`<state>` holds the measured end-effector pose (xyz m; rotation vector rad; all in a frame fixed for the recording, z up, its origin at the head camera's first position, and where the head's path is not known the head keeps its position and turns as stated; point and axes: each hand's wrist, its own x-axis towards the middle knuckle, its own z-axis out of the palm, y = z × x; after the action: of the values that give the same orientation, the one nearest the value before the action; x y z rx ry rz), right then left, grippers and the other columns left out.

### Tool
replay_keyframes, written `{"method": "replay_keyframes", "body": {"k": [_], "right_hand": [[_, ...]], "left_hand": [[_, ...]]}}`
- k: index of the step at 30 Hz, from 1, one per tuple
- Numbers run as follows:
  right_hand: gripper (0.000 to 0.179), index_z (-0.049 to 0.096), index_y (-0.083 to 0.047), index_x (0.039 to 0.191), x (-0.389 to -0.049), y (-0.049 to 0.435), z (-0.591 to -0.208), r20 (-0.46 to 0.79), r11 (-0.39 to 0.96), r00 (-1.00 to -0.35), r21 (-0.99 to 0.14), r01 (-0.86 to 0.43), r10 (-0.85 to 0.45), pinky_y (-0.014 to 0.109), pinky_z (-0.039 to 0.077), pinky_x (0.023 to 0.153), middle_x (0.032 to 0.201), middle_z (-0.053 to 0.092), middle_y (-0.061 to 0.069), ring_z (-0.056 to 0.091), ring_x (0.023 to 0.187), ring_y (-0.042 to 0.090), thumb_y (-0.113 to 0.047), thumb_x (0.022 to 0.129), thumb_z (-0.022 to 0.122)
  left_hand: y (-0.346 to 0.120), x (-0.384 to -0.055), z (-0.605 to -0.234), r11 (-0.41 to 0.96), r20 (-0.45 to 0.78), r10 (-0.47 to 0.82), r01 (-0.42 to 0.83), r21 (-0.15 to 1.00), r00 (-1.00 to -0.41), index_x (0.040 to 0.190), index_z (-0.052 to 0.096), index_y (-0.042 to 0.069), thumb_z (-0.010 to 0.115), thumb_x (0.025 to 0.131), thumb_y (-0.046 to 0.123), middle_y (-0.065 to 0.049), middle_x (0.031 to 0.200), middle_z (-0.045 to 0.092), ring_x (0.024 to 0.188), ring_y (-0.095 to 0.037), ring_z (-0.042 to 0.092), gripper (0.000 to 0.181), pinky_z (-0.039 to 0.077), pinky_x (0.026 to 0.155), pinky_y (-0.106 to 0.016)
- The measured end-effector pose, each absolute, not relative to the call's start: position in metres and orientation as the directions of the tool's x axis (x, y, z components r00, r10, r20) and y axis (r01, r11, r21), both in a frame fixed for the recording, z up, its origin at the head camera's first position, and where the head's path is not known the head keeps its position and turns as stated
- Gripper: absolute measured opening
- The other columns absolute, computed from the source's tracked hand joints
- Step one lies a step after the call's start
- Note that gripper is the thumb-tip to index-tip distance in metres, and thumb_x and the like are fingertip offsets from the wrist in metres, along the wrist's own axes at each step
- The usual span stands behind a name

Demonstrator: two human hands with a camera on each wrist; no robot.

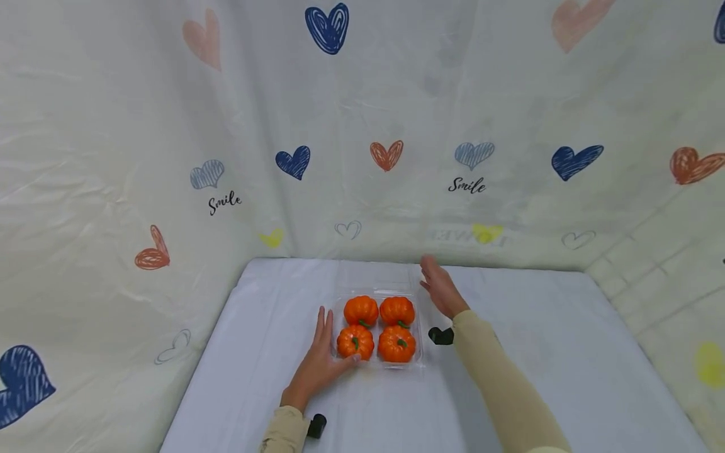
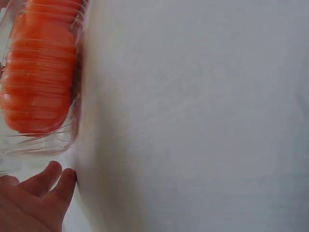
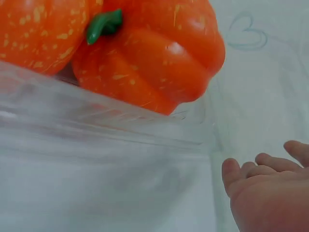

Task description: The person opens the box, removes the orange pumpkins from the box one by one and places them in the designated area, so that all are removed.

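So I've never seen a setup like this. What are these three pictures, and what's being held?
No robot here: a person's two bare hands. The wide picture comes from a head-worn camera looking forward and down; the other two come from cameras on the left and right wrists.

On the white-covered table sits a clear plastic container with four orange pumpkins inside. Its lid is open at the far side.

Nothing is clearly held. The left hand spreads around the container's near left corner; I can't tell how firmly it touches. The right hand is beside the lid, fingers extended.
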<state>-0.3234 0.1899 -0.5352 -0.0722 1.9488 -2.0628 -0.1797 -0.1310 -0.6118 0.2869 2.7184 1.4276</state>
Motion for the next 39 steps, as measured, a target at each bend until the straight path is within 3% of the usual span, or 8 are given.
{"method": "replay_keyframes", "body": {"k": [6, 10, 15, 22, 26, 30, 39], "right_hand": [[0.078, 0.021, -0.008, 0.172, -0.312, 0.177, -0.523, -0.098, 0.284, -0.955, -0.959, 0.016, -0.279, 0.057, 0.018, 0.129, 0.178, 0.016, 0.013, 0.017, 0.162, 0.037, -0.052, 0.113, 0.047], [0.076, 0.032, -0.016, 0.170, -0.301, 0.164, -0.522, -0.098, 0.439, -0.931, -0.896, -0.071, -0.351, 0.065, 0.024, 0.125, 0.176, 0.025, 0.010, 0.025, 0.158, 0.046, -0.052, 0.109, 0.058], [0.069, 0.043, -0.018, 0.167, -0.289, 0.154, -0.527, -0.113, 0.563, -0.894, -0.808, -0.171, -0.433, 0.069, 0.027, 0.122, 0.176, 0.026, 0.007, 0.026, 0.158, 0.043, -0.041, 0.106, 0.066], [0.066, 0.051, -0.005, 0.159, -0.277, 0.149, -0.536, -0.126, 0.663, -0.862, -0.696, -0.276, -0.490, 0.066, 0.030, 0.122, 0.170, 0.037, 0.018, 0.025, 0.159, 0.042, -0.031, 0.103, 0.073], [0.059, 0.054, 0.001, 0.155, -0.274, 0.149, -0.540, -0.100, 0.671, -0.856, -0.669, -0.319, -0.507, 0.060, 0.036, 0.121, 0.165, 0.043, 0.020, 0.033, 0.155, 0.043, -0.014, 0.102, 0.074], [0.055, 0.056, 0.001, 0.153, -0.272, 0.150, -0.542, -0.057, 0.646, -0.857, -0.683, -0.341, -0.513, 0.059, 0.039, 0.119, 0.162, 0.047, 0.019, 0.039, 0.152, 0.043, -0.002, 0.100, 0.072], [0.054, 0.057, 0.000, 0.152, -0.269, 0.152, -0.538, -0.016, 0.624, -0.858, -0.693, -0.361, -0.514, 0.059, 0.040, 0.118, 0.157, 0.054, 0.019, 0.045, 0.147, 0.043, 0.002, 0.100, 0.071]], "left_hand": [[-0.128, -0.186, -0.608, 0.621, 0.051, 0.223, 0.182, 0.763, -0.974, 0.173, 0.010, 0.011, 0.079, 0.086, 0.070, -0.002, 0.181, -0.006, 0.156, -0.042, 0.033, 0.127, 0.041, 0.116, -0.064], [-0.125, -0.188, -0.607, 0.643, 0.029, 0.234, 0.177, 0.746, -0.972, 0.173, 0.009, 0.008, 0.078, 0.085, 0.072, 0.003, 0.180, -0.008, 0.158, -0.039, 0.030, 0.129, 0.039, 0.118, -0.061], [-0.123, -0.189, -0.607, 0.640, 0.019, 0.224, 0.162, 0.751, -0.975, 0.172, 0.009, 0.006, 0.078, 0.085, 0.072, 0.006, 0.179, -0.008, 0.159, -0.037, 0.026, 0.130, 0.036, 0.120, -0.060], [-0.122, -0.189, -0.615, 0.614, 0.046, 0.184, 0.151, 0.774, -0.982, 0.172, 0.011, 0.006, 0.079, 0.084, 0.071, 0.004, 0.180, -0.004, 0.160, -0.036, 0.025, 0.129, 0.036, 0.119, -0.062], [-0.122, -0.189, -0.619, 0.597, 0.070, 0.176, 0.163, 0.785, -0.982, 0.172, 0.011, 0.006, 0.080, 0.085, 0.069, 0.005, 0.180, -0.003, 0.161, -0.035, 0.023, 0.128, 0.036, 0.119, -0.061], [-0.123, -0.188, -0.619, 0.594, 0.078, 0.173, 0.167, 0.787, -0.982, 0.173, 0.011, 0.007, 0.080, 0.085, 0.069, 0.007, 0.180, -0.004, 0.162, -0.033, 0.021, 0.128, 0.034, 0.121, -0.060], [-0.123, -0.184, -0.614, 0.571, 0.036, 0.165, 0.125, 0.811, -0.986, 0.173, 0.009, 0.010, 0.080, 0.084, 0.071, 0.008, 0.180, -0.004, 0.162, -0.032, 0.018, 0.129, 0.030, 0.123, -0.060]]}}
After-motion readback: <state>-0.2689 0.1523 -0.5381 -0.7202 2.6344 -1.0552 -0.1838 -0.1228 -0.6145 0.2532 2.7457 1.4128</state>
